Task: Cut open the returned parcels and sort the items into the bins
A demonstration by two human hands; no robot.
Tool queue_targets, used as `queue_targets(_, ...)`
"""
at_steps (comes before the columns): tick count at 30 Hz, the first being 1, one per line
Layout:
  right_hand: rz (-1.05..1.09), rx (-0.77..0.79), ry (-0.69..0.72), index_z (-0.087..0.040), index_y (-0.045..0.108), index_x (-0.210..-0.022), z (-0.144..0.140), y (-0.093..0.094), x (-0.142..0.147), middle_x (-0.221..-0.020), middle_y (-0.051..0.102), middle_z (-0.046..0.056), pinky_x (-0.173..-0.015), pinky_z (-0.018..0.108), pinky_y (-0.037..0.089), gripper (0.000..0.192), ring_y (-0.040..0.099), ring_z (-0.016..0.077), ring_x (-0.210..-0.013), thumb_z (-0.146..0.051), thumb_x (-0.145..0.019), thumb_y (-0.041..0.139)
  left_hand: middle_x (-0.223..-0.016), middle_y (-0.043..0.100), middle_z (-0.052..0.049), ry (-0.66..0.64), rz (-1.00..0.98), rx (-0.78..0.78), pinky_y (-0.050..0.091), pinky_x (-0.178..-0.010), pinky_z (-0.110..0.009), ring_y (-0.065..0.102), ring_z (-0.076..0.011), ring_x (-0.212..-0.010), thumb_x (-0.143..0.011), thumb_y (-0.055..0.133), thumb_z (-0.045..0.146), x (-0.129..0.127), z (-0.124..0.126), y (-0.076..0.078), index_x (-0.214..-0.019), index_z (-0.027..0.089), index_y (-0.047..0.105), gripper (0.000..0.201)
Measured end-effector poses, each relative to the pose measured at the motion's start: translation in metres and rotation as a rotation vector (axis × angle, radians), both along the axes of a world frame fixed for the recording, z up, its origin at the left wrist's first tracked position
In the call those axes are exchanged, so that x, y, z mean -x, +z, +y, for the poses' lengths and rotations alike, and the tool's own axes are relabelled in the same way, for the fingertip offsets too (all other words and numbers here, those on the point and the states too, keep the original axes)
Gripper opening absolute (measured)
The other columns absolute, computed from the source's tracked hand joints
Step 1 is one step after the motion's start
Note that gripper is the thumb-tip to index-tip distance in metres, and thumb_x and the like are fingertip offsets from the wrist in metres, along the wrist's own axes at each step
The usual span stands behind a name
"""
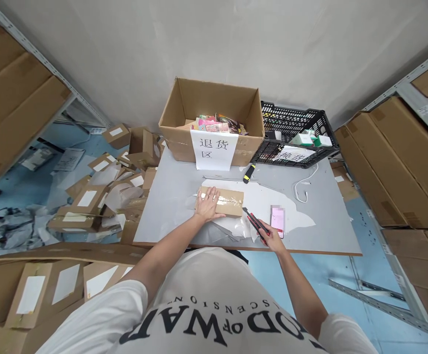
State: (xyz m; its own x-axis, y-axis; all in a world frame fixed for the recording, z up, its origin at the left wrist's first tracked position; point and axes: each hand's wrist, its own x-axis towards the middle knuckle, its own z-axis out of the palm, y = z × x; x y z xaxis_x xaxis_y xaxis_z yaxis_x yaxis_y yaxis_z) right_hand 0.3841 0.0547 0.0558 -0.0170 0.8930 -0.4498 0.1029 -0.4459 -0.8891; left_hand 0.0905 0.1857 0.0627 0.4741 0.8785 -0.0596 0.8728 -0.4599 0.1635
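A small brown cardboard parcel (227, 200), taped along its top, lies on the grey table (169, 196). My left hand (208, 204) rests flat on the parcel's left end, fingers spread. My right hand (272, 240) grips a red and black box cutter (255, 222), whose tip points at the parcel's near right corner. A pink phone (277, 219) lies on the table just right of the cutter. White plastic wrapping (269, 199) spreads under the parcel.
At the table's back stand an open carton (214, 101) of goods with a paper label and a black plastic crate (291, 120). A yellow and black cutter (249, 173) and white cable (304, 189) lie nearby. Parcels (88, 196) pile on the floor at left. Shelves with cartons flank both sides.
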Motion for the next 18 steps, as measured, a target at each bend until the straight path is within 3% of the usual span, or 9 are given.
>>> queue_targets(11,0.001,0.005,0.008,-0.016,0.041,-0.137,-0.023,-0.002,-0.001,-0.066,0.06,0.0,-0.033,0.019,0.028,0.078,0.038,0.0055,-0.037,-0.058,-0.074,0.06,-0.153,0.015,-0.016,-0.015,-0.005,0.009,0.004,-0.107,-0.062,0.008,-0.0358,-0.14,-0.069,0.045,0.076,0.001,0.0,0.001,-0.145,0.014,0.023,0.1)
queue_targets(18,-0.001,-0.022,-0.095,-0.016,0.039,-0.137,-0.028,-0.004,0.001,-0.071,0.064,0.003,-0.031,0.019,0.028,0.081,0.04,0.006,-0.036,-0.059,-0.073,0.061,-0.153,0.016,-0.015,-0.004,-0.015,0.005,0.004,-0.109,-0.06,0.007,-0.0349,-0.141,-0.068,0.048,0.074,0.002,-0.003,0.004,-0.145,0.016,0.025,0.099)
